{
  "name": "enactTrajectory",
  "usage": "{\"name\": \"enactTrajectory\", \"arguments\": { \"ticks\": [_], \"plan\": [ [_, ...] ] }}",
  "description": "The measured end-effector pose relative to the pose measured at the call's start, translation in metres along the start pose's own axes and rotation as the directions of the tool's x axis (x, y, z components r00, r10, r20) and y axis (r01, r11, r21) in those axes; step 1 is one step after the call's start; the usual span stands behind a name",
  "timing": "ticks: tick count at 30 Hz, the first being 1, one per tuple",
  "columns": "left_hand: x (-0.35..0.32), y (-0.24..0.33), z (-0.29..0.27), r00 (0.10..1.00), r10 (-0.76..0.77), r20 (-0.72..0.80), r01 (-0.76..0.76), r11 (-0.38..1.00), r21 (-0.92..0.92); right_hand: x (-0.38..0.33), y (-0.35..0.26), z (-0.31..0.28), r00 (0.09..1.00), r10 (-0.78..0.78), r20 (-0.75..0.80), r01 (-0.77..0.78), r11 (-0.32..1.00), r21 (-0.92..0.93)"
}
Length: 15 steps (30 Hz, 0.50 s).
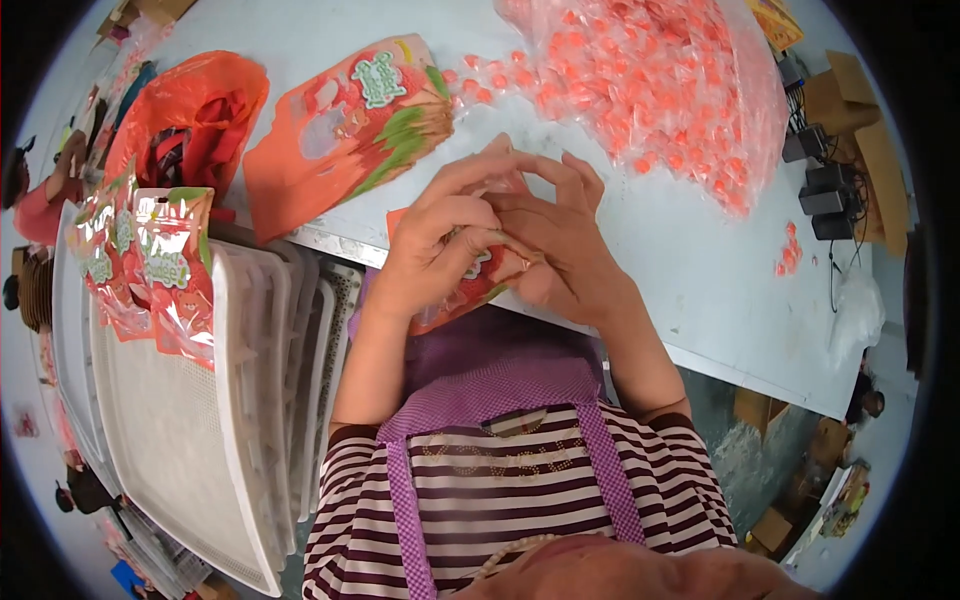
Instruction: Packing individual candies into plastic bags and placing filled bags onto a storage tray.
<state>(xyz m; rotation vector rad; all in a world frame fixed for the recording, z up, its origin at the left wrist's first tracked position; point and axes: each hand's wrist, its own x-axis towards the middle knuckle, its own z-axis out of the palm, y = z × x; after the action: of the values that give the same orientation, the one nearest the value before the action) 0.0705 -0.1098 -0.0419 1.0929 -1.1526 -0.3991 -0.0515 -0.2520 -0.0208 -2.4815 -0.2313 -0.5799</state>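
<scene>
A red printed pouch [468, 292] lies at the table's near edge, partly hidden beneath both hands. My left hand [440, 235] is closed on it, thumb and fingers bent together over its upper part. From the other side my right hand [560, 240] also has curled fingers closed on the pouch, close against the left. Between the hands a bit of clear, shiny film shows; what lies under the fingers is hidden. Beyond my left hand rests a fanned stack of flat red and green pouches [350, 125].
A big clear bag [660, 90] spills small red wrapped pieces on the table [690, 270]. An orange plastic bag [195, 115] stands at the far left. Filled pouches [165, 265] sit on stacked white trays [165, 430] at my left. Black adapters [828, 190] and cartons line the right edge.
</scene>
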Motion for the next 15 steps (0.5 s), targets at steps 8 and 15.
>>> {"name": "enactTrajectory", "arguments": {
  "ticks": [8,15],
  "plan": [
    [-0.005,-0.006,-0.023,0.984,0.163,-0.071,-0.163,0.987,0.012,-0.037,0.007,-0.001,0.947,0.307,-0.097,-0.279,0.933,0.225],
    [-0.002,-0.005,-0.017,0.983,0.181,-0.025,-0.179,0.981,0.069,-0.088,0.028,0.044,0.951,0.256,0.172,-0.203,0.94,-0.273]
  ]
}}
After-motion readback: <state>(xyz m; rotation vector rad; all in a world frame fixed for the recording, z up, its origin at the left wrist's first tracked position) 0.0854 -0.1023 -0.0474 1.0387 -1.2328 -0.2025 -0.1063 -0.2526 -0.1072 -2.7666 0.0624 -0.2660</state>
